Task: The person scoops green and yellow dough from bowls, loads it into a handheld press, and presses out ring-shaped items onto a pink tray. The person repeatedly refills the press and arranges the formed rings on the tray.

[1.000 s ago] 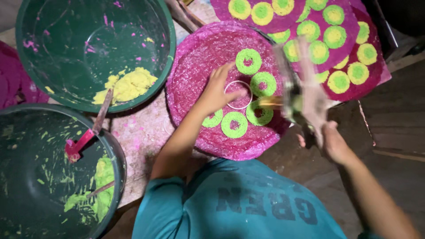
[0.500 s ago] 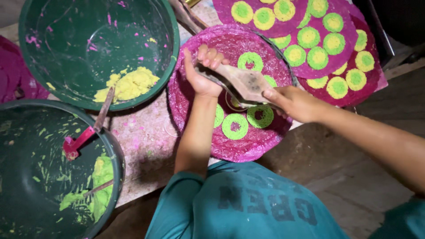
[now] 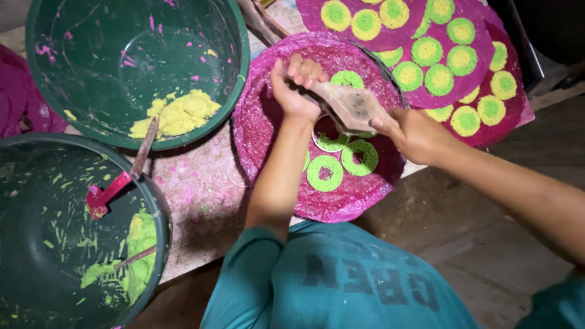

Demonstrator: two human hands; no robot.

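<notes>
Over pink tray (image 3: 268, 176), both hands' fingers (image 3: 303, 72) clasp press (image 3: 352, 105)

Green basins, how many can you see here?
2. One green basin sits at upper left with yellow paste inside; the other basin is at lower left with green paste, cut off by the frame edge. None seems hidden.

green ring (image 3: 332, 141) half under wooden press (image 3: 353, 106) | lower bowl (image 3: 159, 213) cut off
</notes>
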